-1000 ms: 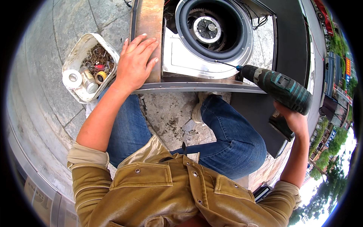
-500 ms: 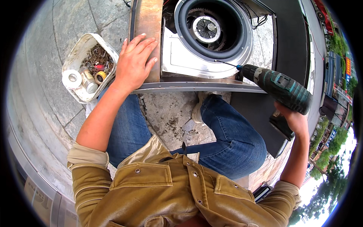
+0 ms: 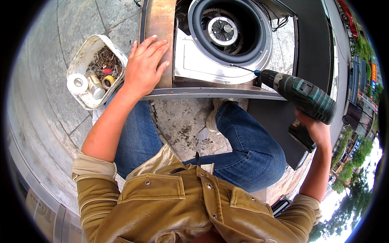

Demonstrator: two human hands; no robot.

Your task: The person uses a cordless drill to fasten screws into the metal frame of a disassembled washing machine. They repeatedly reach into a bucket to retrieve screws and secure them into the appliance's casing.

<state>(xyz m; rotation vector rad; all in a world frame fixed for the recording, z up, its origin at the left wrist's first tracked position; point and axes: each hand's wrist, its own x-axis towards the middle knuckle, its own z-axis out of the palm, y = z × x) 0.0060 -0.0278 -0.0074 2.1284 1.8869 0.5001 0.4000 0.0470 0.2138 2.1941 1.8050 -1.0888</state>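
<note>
My right hand is wrapped round the handle of a teal and black cordless drill. The drill points left, and its long thin bit reaches the lower rim of a round black ring on a silver metal fan housing. Inside the ring sits a dark fan with a pale round hub. My left hand lies flat with fingers spread on the brownish metal panel at the left of the open casing, holding nothing.
Left of my left forearm stands a dirty white bin with loose screws, a tape roll, a small jar and a yellow roll. Black wires hang at the casing's right. My jeans-clad legs are below its front edge.
Almost nothing differs. The drill and the casing appear shifted very slightly to the right; both hands keep their places.
</note>
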